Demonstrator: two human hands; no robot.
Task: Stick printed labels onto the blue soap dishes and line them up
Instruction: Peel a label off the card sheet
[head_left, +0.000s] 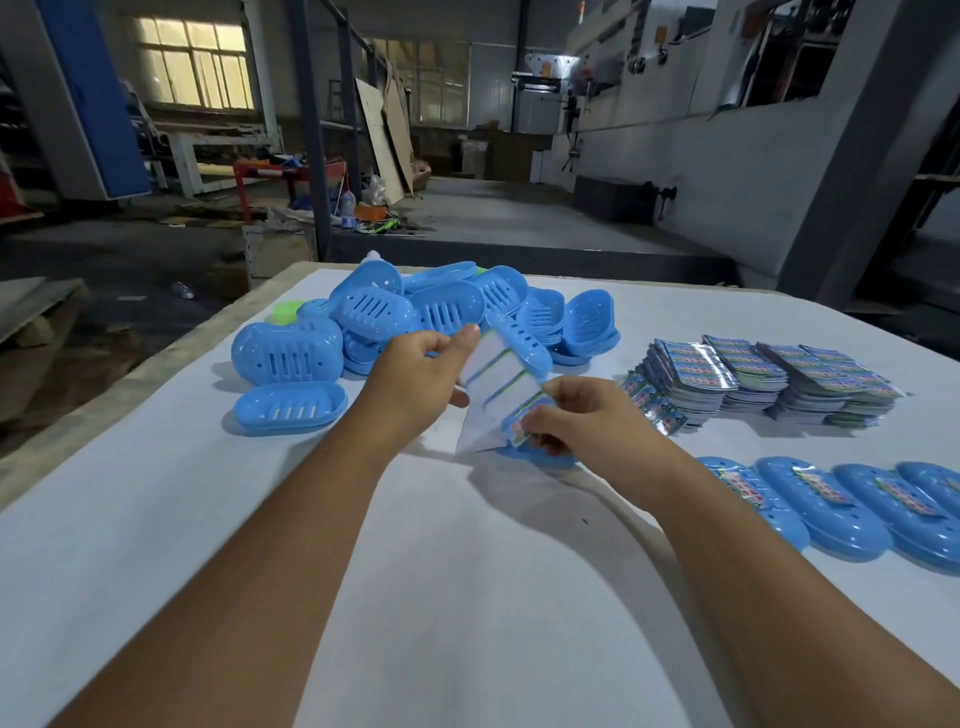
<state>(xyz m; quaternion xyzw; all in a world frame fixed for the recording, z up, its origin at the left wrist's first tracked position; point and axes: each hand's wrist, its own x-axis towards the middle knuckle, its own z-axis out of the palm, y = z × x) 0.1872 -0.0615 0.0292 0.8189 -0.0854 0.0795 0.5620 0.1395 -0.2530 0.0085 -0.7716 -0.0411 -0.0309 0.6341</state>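
Note:
My left hand (422, 375) grips the upper edge of a white label backing sheet (493, 387) held over the white-covered table (467, 571). My right hand (574, 418) pinches a colourful printed label (525, 422) at the sheet's lower right corner. A blue soap dish (519, 340) stands tilted behind the sheet, and another blue dish (540, 457) lies under my right hand, mostly hidden. A heap of unlabelled blue soap dishes (374, 312) lies at the table's far left. A row of labelled blue dishes (831, 499) runs along the right edge.
Stacks of printed label sheets (769, 379) sit at the right, beyond the labelled row. A green item (287, 310) peeks out left of the heap. The table's left edge (156, 364) drops to a workshop floor with machines and clutter behind.

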